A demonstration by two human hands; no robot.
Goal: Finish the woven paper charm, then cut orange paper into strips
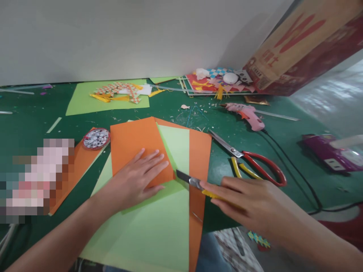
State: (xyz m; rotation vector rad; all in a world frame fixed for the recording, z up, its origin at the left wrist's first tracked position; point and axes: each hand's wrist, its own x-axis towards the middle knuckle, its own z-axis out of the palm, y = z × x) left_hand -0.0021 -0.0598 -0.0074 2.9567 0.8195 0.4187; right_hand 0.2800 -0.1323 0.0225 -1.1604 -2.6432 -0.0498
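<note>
My left hand [144, 175] lies flat with fingers spread on an orange paper sheet [133, 138], pressing it onto light green paper [141, 234]. My right hand [241, 196] grips a yellow-handled utility knife [195, 183]. Its dark blade points left, and the tip is at the right edge of the upper orange sheet, near that sheet's lower right corner. Whether the blade touches the paper I cannot tell. Another orange sheet [200, 158] shows at the right from under the green paper. Red-handled scissors [241, 153] lie just beyond my right hand, with a yellow-handled tool [238, 168] partly hidden below them.
A pink glue gun [246, 115] with a black cord lies at the right, near a purple power strip [331, 151]. A round dish of googly eyes [96, 138] sits at left. Woven paper crafts [119, 92] lie at the back, and a paper bag [300, 49] stands back right.
</note>
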